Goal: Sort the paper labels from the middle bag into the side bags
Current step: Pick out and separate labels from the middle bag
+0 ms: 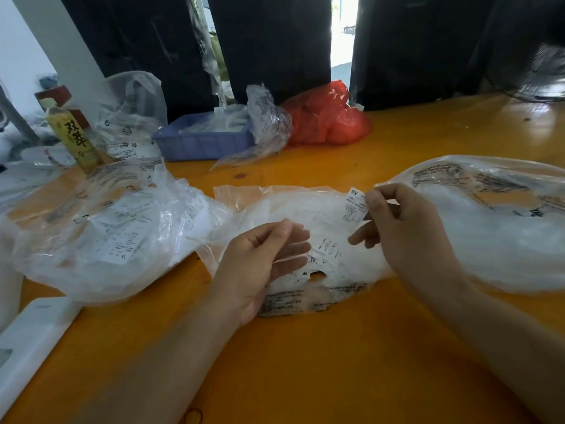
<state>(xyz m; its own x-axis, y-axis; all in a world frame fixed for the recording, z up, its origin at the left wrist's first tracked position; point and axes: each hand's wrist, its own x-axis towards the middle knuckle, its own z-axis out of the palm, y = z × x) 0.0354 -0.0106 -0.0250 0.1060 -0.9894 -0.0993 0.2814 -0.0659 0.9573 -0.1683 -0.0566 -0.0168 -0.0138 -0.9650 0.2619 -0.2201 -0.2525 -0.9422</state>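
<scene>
Three clear plastic bags lie on the orange table. The middle bag [293, 206] holds several white paper labels. My right hand [406, 228] pinches one white paper label [356, 206] marked XS, lifted above the middle bag. My left hand [263, 261] hovers over the middle bag's left part, palm turned inward, fingers relaxed and holding nothing. The left bag [101, 234] holds labels, one marked XL. The right bag [495, 231] lies just beyond my right hand with white contents.
A blue tray [198, 142] with crumpled clear plastic sits at the back, a red plastic bag [330, 117] beside it. A yellow-labelled bottle [75, 139] stands at the back left. A white flat box [33, 341] lies at the near left edge.
</scene>
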